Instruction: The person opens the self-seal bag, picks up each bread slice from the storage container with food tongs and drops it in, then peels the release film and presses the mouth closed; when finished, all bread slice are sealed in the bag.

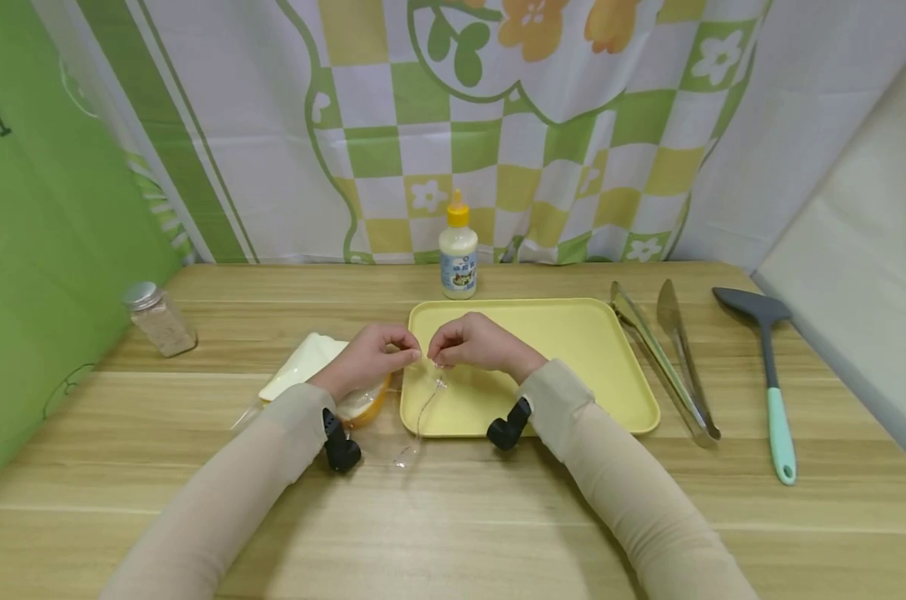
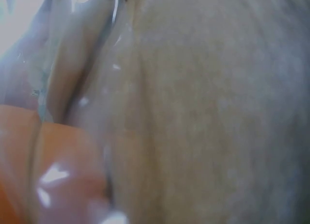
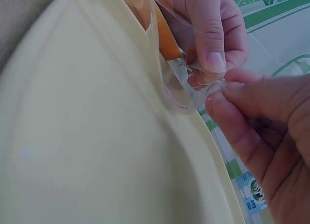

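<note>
Closest to the camera, 2 beige sleeves [image 1: 625, 483] reached in over a wood-grain table [image 1: 513, 521]. On it lay a pale yellow tray [image 1: 573, 358], a dark-headed turner [image 1: 778, 412] with a mint handle at the right, and between those 2, metal tongs [image 1: 671, 317]. Left of the tray was a clear-wrapped packet [image 1: 306, 362], cream on top with an orange edge, partly covered by the left arm. Over the tray's left side, the left hand [image 1: 368, 358] and right hand [image 1: 486, 343] nearly met, each with thumb pinched to finger. A yellow-capped squeeze bottle [image 1: 458, 258] stood behind the tray; a silver-lidded jar [image 1: 162, 321] was at far left. Thinnest was a clear plastic strip [image 1: 426, 404], held in both pinches and dangling past the tray's near rim.
</note>
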Tool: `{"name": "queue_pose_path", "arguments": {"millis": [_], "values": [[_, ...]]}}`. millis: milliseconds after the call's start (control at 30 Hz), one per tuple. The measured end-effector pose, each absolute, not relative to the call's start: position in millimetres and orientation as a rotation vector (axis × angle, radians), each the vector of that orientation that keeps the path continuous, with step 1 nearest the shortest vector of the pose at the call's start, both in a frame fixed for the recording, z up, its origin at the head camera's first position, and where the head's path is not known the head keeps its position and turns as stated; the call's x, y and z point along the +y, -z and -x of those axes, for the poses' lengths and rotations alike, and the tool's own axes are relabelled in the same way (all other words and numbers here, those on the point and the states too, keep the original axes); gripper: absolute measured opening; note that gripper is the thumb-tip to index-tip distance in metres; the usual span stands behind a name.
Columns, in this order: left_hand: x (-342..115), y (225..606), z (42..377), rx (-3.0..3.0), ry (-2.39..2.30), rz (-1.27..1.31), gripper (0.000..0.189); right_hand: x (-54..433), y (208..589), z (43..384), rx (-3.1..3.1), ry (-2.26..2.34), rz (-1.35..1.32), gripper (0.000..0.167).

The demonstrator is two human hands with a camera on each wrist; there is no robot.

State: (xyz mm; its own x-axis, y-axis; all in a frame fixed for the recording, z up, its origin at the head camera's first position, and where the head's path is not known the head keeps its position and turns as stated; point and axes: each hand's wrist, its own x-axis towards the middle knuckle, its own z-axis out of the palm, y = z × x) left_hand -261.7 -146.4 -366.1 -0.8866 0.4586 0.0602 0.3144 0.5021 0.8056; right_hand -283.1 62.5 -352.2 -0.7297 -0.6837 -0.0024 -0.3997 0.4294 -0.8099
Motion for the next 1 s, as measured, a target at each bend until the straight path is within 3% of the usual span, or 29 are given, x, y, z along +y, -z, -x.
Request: {"name": "queue_pose_path", "arguments": {"millis": [467,1000], "values": [[-145,365,261,2.600,-1.311,-0.665,0.010,60,349,279,2.555,0.910,1.041,0.009],[-146,365,263,2.606,-1.282,-0.626,0.010,71,353,273,2.619,0.881,0.995,0.014]]}}
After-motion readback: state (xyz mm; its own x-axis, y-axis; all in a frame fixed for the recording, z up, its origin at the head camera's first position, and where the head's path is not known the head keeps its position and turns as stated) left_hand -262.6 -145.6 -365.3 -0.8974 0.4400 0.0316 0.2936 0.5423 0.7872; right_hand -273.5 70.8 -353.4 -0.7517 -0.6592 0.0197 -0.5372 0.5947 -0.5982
